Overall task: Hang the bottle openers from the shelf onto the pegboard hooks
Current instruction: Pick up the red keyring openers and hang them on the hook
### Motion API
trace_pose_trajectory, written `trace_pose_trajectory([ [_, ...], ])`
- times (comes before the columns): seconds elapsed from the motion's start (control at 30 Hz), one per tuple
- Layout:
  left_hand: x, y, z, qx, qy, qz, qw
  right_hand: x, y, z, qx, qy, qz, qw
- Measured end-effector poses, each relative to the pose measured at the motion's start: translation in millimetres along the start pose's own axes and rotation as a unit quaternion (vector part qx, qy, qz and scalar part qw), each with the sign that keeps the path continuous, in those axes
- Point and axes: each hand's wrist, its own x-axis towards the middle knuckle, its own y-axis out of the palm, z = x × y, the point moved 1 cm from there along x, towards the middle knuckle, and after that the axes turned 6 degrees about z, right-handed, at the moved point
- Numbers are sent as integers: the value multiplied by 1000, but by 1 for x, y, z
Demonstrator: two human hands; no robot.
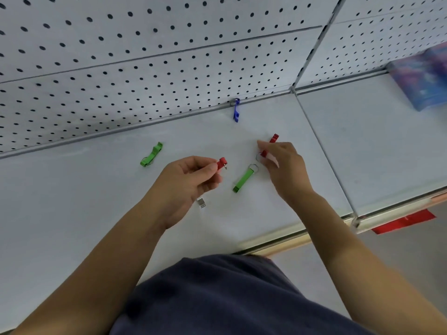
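My left hand [191,182] pinches a red bottle opener [222,163] whose ring end sticks out past the fingertips. My right hand [285,165] grips a second red bottle opener [272,141] just above the white shelf [72,213]. Between my hands a green bottle opener [244,178] lies flat with its key ring pointing away from me. Another green bottle opener [152,154] rests to the left. A blue bottle opener [236,111] lies at the foot of the white pegboard [145,56]. A silver bottle opener [201,203] shows partly under my left hand.
A colourful box [420,76] stands on the neighbouring shelf section at the right. A metal divider [321,151] separates the two shelf sections. A red price label [404,221] hangs on the shelf's front edge. No hooks are visible on the pegboard.
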Motion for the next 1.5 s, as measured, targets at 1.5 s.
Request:
trace_pose_trajectory([
  [1.5, -294, -180, -35, 6, 319, -184, 930, -181, 56, 346, 252, -223, 63, 940],
])
